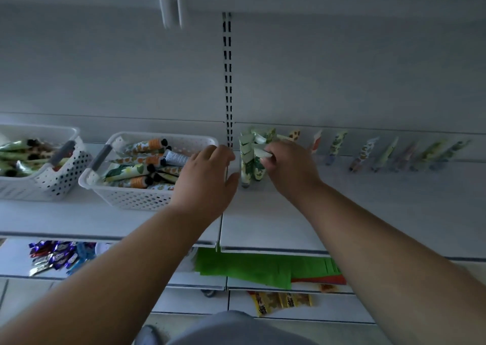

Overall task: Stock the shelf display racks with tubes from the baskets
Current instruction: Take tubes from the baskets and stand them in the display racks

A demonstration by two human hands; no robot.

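Note:
A white perforated basket (136, 200) on the shelf holds several patterned tubes with black caps (143, 164). My left hand (207, 181) hovers over the basket's right end, fingers loosely curled, holding nothing visible. My right hand (289, 165) pinches the flat end of a green-and-white tube (261, 154) among several upright tubes (247, 165) standing in a rack just right of the shelf upright. More tubes (364, 152) stand in a row further right, blurred.
A second white basket (52, 181) with green tubes sits at the far left. The slotted shelf upright (227, 81) runs down the back wall. Lower shelves hold wrapped sweets (56, 256), green packets (249, 267) and yellow packets (281, 301).

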